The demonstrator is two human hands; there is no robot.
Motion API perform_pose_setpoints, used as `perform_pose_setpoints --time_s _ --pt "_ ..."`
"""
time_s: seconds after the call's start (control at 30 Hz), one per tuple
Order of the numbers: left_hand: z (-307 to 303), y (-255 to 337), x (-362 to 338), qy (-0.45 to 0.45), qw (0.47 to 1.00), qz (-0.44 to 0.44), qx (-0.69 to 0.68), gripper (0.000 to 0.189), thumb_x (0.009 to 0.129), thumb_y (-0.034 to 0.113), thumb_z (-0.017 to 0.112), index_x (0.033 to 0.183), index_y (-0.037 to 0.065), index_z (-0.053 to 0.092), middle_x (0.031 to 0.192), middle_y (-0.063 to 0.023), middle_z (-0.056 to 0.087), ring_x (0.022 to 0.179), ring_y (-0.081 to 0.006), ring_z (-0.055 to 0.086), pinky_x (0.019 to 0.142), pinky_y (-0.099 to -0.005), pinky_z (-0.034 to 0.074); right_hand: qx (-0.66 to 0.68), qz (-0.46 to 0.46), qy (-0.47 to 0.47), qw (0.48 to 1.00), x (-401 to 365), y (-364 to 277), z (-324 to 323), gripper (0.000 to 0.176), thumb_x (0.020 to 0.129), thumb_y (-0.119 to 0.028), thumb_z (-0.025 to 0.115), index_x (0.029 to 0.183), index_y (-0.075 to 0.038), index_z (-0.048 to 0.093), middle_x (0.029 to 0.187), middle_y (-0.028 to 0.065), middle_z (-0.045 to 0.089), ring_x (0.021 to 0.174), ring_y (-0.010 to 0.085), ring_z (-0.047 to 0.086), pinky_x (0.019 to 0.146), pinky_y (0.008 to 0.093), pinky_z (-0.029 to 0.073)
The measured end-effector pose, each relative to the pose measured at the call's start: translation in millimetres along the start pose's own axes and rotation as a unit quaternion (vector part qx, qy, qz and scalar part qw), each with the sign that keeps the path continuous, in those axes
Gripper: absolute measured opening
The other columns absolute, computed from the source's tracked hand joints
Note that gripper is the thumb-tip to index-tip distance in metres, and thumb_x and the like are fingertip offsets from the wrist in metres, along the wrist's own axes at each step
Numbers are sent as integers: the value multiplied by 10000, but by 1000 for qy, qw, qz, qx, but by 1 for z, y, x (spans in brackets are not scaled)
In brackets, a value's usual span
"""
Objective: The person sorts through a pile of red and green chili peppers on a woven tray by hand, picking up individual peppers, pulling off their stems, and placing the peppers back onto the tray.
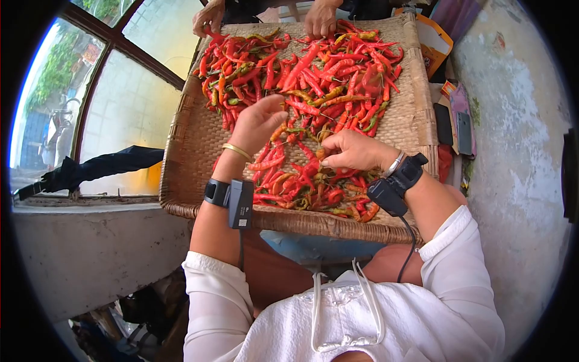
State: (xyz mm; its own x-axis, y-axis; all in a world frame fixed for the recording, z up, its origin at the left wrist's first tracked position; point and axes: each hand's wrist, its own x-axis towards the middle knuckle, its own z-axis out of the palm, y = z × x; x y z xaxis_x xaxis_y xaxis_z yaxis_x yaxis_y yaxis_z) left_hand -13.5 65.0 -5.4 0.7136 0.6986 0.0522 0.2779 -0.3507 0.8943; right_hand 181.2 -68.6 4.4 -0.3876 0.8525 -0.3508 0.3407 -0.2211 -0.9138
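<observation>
Left side: a large dark-framed window of curved glass panes (129, 102) admits bright daylight, with greenery and a street visible beyond. Beneath it runs a grey, weathered concrete sill (90, 241). A black folded umbrella (99, 168) lies along the window's foot. Right side: a rough, pale, stained concrete surface (518, 157).

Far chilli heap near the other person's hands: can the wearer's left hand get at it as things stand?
Probably yes: the left hand hovers over the tray, nothing standing between it and the far heap.
</observation>
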Motion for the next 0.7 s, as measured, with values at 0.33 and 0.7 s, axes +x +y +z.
perform_pose_setpoints --time_s 0.33,0.7 --pt "32 12 -26 -249 913 23 321 346 707 238 624 994 58 556 909 -170 562 802 -314 562 714 -387 455 223 -39 94 970 -2 -4 -8 121 835 -144 526 798 -34 558 636 -2 552 478 28 468 454 160 386" --pt "34 34 -20 -263 952 -124 92 242 826 250 560 774 17 602 617 -69 589 531 -127 537 510 -279 430 218 -58 125 966 1 4 -9 212 856 -225 506 868 -21 563 671 25 566 489 42 491 458 175 403"
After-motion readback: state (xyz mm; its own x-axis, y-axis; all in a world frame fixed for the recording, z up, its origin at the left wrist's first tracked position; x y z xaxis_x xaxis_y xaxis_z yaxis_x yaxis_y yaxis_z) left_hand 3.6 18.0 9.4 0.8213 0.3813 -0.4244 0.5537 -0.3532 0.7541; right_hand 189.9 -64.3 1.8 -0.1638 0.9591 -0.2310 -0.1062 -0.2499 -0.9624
